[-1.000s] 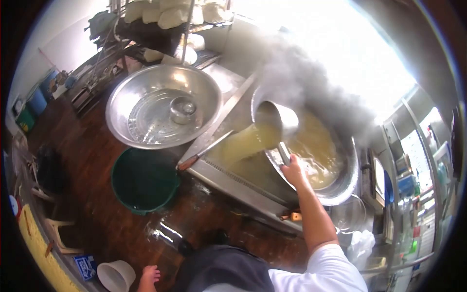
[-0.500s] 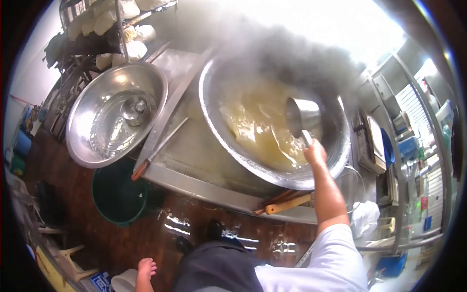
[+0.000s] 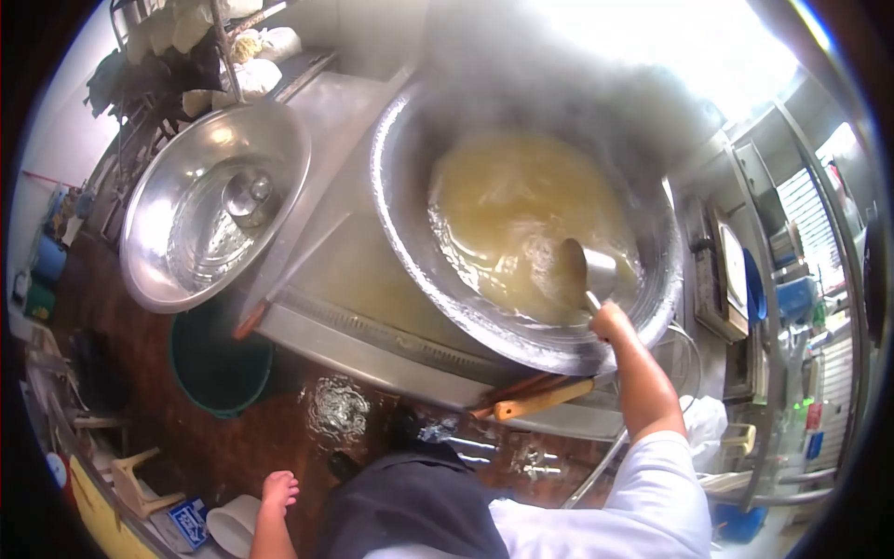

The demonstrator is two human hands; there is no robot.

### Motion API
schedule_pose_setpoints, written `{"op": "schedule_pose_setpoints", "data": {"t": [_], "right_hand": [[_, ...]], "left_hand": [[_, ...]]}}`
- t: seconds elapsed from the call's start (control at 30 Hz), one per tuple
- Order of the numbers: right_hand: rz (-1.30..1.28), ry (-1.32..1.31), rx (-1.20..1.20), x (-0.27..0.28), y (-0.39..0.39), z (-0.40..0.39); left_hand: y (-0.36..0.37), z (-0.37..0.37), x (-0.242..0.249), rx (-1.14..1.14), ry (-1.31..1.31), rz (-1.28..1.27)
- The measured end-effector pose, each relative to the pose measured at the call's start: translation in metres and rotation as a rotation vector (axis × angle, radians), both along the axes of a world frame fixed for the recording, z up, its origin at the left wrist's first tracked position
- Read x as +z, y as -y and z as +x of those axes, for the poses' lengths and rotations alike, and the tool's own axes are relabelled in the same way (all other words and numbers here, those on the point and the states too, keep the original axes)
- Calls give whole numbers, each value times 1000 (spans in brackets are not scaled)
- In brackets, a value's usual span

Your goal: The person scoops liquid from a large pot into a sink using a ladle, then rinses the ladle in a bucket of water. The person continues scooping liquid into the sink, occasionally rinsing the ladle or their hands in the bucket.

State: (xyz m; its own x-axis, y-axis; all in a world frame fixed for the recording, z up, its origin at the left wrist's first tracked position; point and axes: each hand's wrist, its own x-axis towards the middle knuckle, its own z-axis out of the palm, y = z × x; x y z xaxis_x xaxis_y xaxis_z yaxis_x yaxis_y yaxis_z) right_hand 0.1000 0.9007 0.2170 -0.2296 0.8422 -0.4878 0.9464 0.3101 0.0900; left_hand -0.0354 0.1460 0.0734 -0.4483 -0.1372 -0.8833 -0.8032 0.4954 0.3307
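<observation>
My right hand (image 3: 612, 321) grips the handle of a metal dipper (image 3: 601, 272). The dipper is tilted low in a wide metal pot (image 3: 399, 226), its mouth turned toward yellowish, churning liquid (image 3: 521, 186). Steam hides the pot's far rim. Down at the lower left, my left hand (image 3: 279, 489) hangs away from everything, holding nothing, its fingers loosely bent and slightly apart. To the left of the pot sits a large steel basin (image 3: 149, 252) with a small round metal vessel (image 3: 247, 196) inside.
Under the basin stands a dark green tub (image 3: 223, 373). Wooden handles (image 3: 545, 401) stick out at the stove's front edge (image 3: 372, 368). The brown floor (image 3: 307, 447) is wet. Shelving (image 3: 819, 242) lines the right side, and a small stool (image 3: 140, 484) is at lower left.
The dipper has come down and toward me, still in my right hand. The liquid beneath it is now more stirred. A rippled wet patch shows on the floor. The view has shifted slightly.
</observation>
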Motion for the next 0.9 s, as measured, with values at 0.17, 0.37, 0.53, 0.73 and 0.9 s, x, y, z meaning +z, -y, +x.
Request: {"op": "schedule_pose_setpoints", "data": {"t": [0.17, 0.37, 0.53, 0.73, 0.9], "right_hand": [[-338, -203, -41, 18, 58, -62], [-691, -648, -326, 30, 128, -75], [-812, -1053, -451, 57, 210, -74], [-825, -1118, -363, 73, 274, -101], [-573, -1084, -149, 83, 317, -111]], "left_hand": [[19, 15, -19, 72, 2, 54], [73, 55, -38, 89, 119, -8], [117, 80, -53, 162, 165, -3], [129, 83, -63, 195, 122, 75], [137, 86, -71, 192, 47, 159]]}}
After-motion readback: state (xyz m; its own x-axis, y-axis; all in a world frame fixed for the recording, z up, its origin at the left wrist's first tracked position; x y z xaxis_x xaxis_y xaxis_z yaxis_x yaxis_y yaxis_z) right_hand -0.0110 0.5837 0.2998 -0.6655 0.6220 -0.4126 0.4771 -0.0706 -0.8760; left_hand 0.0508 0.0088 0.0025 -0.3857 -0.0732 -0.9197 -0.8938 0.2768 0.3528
